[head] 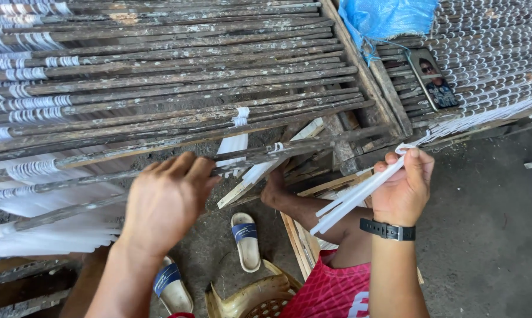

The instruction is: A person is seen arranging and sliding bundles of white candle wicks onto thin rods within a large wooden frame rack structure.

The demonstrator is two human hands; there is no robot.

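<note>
The left hand (166,200) grips a wax-crusted wooden rod (160,176) at the rack's (360,76) near edge, while the right hand (402,188) clamps a bundle of white candles (354,197) off its near right corner, best kept level and unbent.

A rough, small-scale candle-making workshop is shown. A large wooden rack (177,70) of grimy, wax-spattered slats fills the upper left, with rows of thin white candles (48,227) hung from the slats at its lower left edge. A second rack (496,53) lined with white loops is seen at the upper right. The floor (490,235) is bare grey concrete. Loose wooden boards (295,235), a blue plastic sack (387,17) and a plastic basket (251,300) are scattered about.
</note>
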